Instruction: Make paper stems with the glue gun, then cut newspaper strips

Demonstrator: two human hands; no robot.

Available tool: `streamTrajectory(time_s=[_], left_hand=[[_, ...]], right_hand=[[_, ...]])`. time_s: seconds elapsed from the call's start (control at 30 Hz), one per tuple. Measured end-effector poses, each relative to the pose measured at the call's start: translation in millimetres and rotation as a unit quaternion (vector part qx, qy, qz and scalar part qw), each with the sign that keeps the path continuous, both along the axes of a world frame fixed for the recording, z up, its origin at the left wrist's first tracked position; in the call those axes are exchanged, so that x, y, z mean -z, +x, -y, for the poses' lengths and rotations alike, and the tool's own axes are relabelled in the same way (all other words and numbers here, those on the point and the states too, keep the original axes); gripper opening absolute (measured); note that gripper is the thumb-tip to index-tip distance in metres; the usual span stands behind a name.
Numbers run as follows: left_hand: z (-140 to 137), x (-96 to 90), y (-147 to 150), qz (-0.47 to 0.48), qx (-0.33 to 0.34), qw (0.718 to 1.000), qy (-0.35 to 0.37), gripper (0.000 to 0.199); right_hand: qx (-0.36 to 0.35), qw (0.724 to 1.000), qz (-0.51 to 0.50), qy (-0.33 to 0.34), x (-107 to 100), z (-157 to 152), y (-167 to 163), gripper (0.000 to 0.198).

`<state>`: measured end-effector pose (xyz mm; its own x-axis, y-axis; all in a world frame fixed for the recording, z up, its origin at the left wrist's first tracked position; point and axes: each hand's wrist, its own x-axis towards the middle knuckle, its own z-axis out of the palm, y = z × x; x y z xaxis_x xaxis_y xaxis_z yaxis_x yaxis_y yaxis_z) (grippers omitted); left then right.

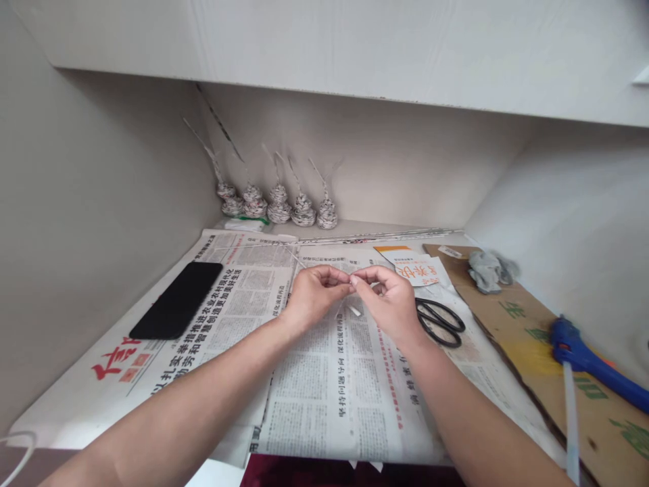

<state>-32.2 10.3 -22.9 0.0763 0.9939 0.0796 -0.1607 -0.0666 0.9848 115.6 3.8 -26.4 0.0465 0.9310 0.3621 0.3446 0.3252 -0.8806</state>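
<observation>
My left hand (319, 289) and my right hand (388, 294) meet over the middle of the newspaper (324, 379). Thumb and forefinger of each are pinched together, tip to tip with the other hand. Whatever sits between the fingertips is small and pale, mostly hidden by them. A thin pale strip (294, 256) shows just beyond my left hand; I cannot tell whether it runs into the fingers. Under the hands lies a small white paper scrap (355, 311). Black-handled scissors (440, 322) rest beside my right wrist, their blades hidden.
Several woven paper gourds (303, 211) line the back wall, with long rolled paper sticks (375, 238) before them. A black phone (177, 301) lies left. On the cardboard (512, 325) at right are a grey cloth (489, 270) and a blue glue gun (591, 358). A shelf board overhangs.
</observation>
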Motion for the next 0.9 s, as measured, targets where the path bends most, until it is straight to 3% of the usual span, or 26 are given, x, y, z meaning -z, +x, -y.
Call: streamTrajectory(time_s=[0.2, 0.57, 0.73, 0.9], left_hand=[[-3, 4.3, 1, 0.041, 0.025, 0.998, -0.045, 0.018], [-2, 2.7, 0, 0.074, 0.075, 0.99, -0.09, 0.023], [-1, -0.7, 0, 0.104, 0.092, 0.983, -0.118, 0.026], [0, -2.0, 0, 0.112, 0.092, 0.981, -0.13, 0.019]], right_hand=[[-0.039, 0.997, -0.059, -0.018, -2, -5, 3, 0.015], [-0.012, 1.0, 0.003, 0.023, 6, -4, 4, 0.016], [0.008, 1.0, -0.015, 0.025, 4, -5, 6, 0.017], [0.033, 0.998, -0.048, -0.025, -19, 37, 17, 0.018]])
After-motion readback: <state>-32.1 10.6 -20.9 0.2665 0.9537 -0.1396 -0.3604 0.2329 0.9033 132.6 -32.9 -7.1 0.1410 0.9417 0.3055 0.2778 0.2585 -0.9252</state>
